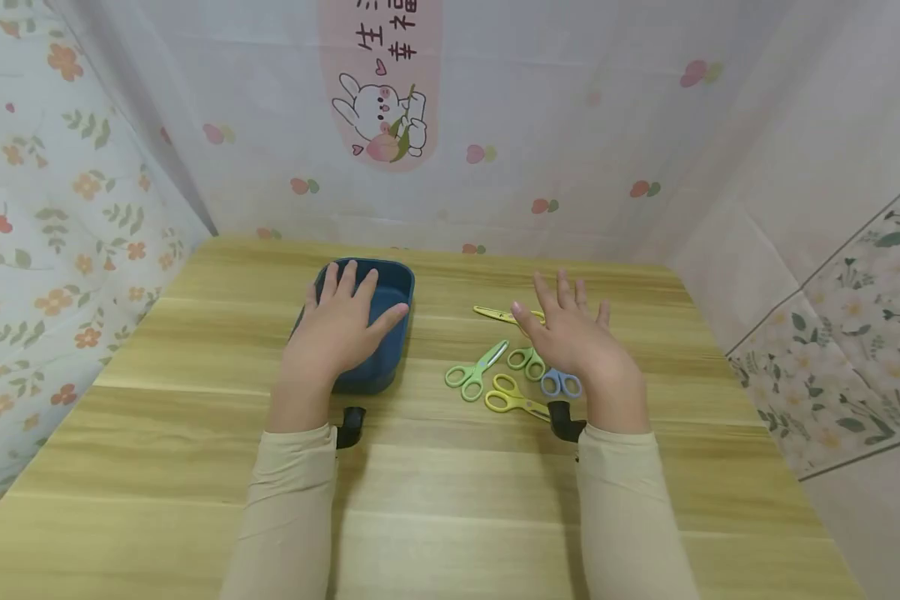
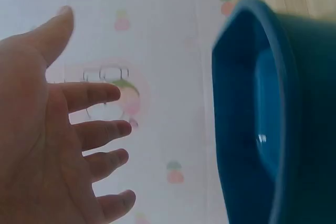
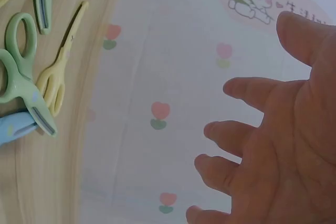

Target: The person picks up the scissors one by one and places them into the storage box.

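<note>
Pale fabric point(image 1: 592, 125) printed with small tulips and a rabbit hangs beyond both hands, and a wood-grained tabletop point(image 1: 450, 517) with streaky yellow-brown bands spreads beneath them. Under our left hand point(image 1: 337, 329) we have a deep blue box point(image 1: 367, 382), a rounded rectangle with smooth walls and a thick rim. Inside it we see plain blue floor and walls, though the hand hides part of this from the head view. Our left hand is spread, fingers apart, and the left wrist view shows a gap between it and the rim.

Our right hand point(image 1: 572, 329) is spread too, with scissors below it and toward its thumb side, apart from its fingers. Farthest out lies a green pair point(image 1: 477, 375); nearer the wrist is a yellow pair point(image 1: 523, 403). Closer under the hand, a second green pair point(image 3: 21, 80) overlaps a blue pair point(image 3: 13, 128), and another yellow pair point(image 1: 497, 314) points its slim blade leftward past the thumb. Their handles form rounded loops.
</note>
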Tool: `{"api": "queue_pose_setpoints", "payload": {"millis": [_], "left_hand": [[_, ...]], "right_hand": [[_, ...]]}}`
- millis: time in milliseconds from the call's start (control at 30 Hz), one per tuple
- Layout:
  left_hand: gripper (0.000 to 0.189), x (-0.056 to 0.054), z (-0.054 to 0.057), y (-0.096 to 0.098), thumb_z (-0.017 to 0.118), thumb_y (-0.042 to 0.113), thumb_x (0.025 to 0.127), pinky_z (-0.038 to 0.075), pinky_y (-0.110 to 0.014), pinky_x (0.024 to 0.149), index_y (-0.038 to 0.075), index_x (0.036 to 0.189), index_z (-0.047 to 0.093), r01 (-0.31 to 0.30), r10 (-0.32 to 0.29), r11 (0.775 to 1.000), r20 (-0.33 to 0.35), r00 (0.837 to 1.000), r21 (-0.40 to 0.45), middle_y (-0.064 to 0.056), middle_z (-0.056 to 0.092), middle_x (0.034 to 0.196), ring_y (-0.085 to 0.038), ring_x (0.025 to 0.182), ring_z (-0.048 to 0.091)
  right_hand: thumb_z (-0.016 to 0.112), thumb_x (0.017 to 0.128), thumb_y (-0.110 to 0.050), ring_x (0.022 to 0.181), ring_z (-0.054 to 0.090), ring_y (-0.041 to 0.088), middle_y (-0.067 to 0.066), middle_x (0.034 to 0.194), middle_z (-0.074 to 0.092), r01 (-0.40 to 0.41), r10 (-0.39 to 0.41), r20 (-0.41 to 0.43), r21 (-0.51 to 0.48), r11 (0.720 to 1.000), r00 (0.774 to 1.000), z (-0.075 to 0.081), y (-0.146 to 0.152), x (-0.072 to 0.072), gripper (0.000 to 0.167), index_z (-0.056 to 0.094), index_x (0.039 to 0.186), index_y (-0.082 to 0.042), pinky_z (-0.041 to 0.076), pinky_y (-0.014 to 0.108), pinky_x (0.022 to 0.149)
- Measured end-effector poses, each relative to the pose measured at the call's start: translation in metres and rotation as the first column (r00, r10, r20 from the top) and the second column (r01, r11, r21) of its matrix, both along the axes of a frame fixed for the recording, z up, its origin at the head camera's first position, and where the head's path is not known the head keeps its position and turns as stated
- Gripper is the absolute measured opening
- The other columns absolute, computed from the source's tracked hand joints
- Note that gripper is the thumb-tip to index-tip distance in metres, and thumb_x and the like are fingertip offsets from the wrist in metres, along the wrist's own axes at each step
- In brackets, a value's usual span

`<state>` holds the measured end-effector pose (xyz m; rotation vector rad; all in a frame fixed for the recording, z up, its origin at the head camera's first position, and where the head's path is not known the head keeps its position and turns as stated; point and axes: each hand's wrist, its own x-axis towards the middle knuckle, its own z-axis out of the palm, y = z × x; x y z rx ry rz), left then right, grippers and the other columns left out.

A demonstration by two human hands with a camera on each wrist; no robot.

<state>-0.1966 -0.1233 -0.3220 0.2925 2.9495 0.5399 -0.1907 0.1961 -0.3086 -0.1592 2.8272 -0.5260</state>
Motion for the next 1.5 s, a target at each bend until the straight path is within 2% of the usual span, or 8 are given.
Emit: {"api": "queue_pose_setpoints", "payload": {"millis": [300,533,700,900,1200,1400,1433,1500], "left_hand": [[0.098,0.008,-0.017,-0.042,0.042,0.072,0.106,-0.004,-0.075,0.129,0.007,0.172,0.009,-0.064,0.059,0.994,0.055,0.997,0.084,-0.031,-0.004,0.177,-0.053,0.163,-0.012],[0.128,0.014,-0.032,-0.067,0.068,0.077,0.089,0.004,-0.079,0.126,0.000,0.170,0.006,-0.072,0.061,0.993,0.120,0.991,0.090,-0.038,0.003,0.174,-0.063,0.159,0.000],[0.140,0.016,-0.038,-0.073,0.078,0.073,0.083,0.015,-0.078,0.126,-0.003,0.169,-0.001,-0.073,0.057,0.993,0.160,0.986,0.096,-0.043,0.012,0.170,-0.064,0.157,0.012],[0.142,0.014,-0.050,-0.078,0.078,0.071,0.085,0.028,-0.074,0.124,-0.004,0.168,-0.009,-0.082,0.050,0.985,0.206,0.977,0.152,-0.041,0.008,0.172,-0.062,0.157,0.018],[0.145,0.007,-0.062,-0.074,0.071,0.079,0.085,0.028,-0.071,0.126,-0.003,0.166,-0.017,-0.091,0.047,0.980,0.242,0.969,0.177,-0.037,0.002,0.174,-0.060,0.159,0.016],[0.148,-0.001,-0.064,-0.075,0.066,0.085,0.084,0.033,-0.070,0.124,-0.006,0.164,-0.019,-0.081,0.048,0.988,0.241,0.969,0.129,-0.040,0.005,0.173,-0.060,0.156,0.023],[0.149,-0.003,-0.064,-0.075,0.065,0.086,0.084,0.035,-0.070,0.123,-0.006,0.164,-0.019,-0.078,0.048,0.990,0.241,0.969,0.120,-0.041,0.006,0.172,-0.060,0.155,0.025],[0.150,-0.006,-0.064,-0.073,0.064,0.088,0.083,0.036,-0.069,0.123,-0.007,0.164,-0.019,-0.076,0.048,0.991,0.240,0.970,0.108,-0.041,0.008,0.172,-0.060,0.155,0.026]], "right_hand": [[0.018,0.109,-0.070,0.162,-0.024,0.046,0.016,0.176,-0.026,-0.023,0.023,-0.004,0.004,1.000,1.000,0.000,0.006,0.007,0.084,-0.010,0.172,-0.022,-0.016,0.080,0.122],[0.017,0.108,-0.072,0.163,-0.022,0.047,0.015,0.176,-0.026,-0.018,0.018,0.017,-0.007,1.000,1.000,-0.003,0.012,0.009,0.085,-0.009,0.172,-0.023,-0.018,0.079,0.122],[0.018,0.108,-0.072,0.163,-0.020,0.049,0.016,0.177,-0.024,-0.010,0.010,0.029,-0.012,1.000,1.000,-0.006,0.017,0.012,0.085,-0.008,0.172,-0.023,-0.017,0.079,0.122],[0.019,0.108,-0.072,0.163,-0.020,0.050,0.019,0.177,-0.021,-0.024,0.024,0.038,0.000,1.000,0.999,-0.009,0.018,0.015,0.087,-0.004,0.173,-0.019,-0.016,0.079,0.122],[0.029,0.111,-0.066,0.163,-0.011,0.055,0.026,0.178,-0.010,-0.092,0.089,0.043,0.069,0.993,0.995,-0.006,0.024,0.018,0.085,0.005,0.173,-0.015,-0.011,0.082,0.122],[0.053,0.107,-0.060,0.162,0.013,0.055,0.030,0.175,0.019,-0.165,0.155,0.065,0.179,0.970,0.986,-0.012,0.029,0.021,0.089,0.023,0.170,-0.006,-0.001,0.085,0.122],[0.057,0.106,-0.057,0.161,0.022,0.054,0.030,0.172,0.028,-0.182,0.172,0.065,0.199,0.963,0.983,-0.014,0.030,0.022,0.087,0.029,0.168,-0.004,0.003,0.084,0.122],[0.065,0.103,-0.051,0.144,0.052,0.048,0.028,0.154,0.053,-0.217,0.208,0.060,0.231,0.949,0.976,-0.021,0.032,0.023,0.073,0.051,0.154,0.000,0.028,0.076,0.121]]}}
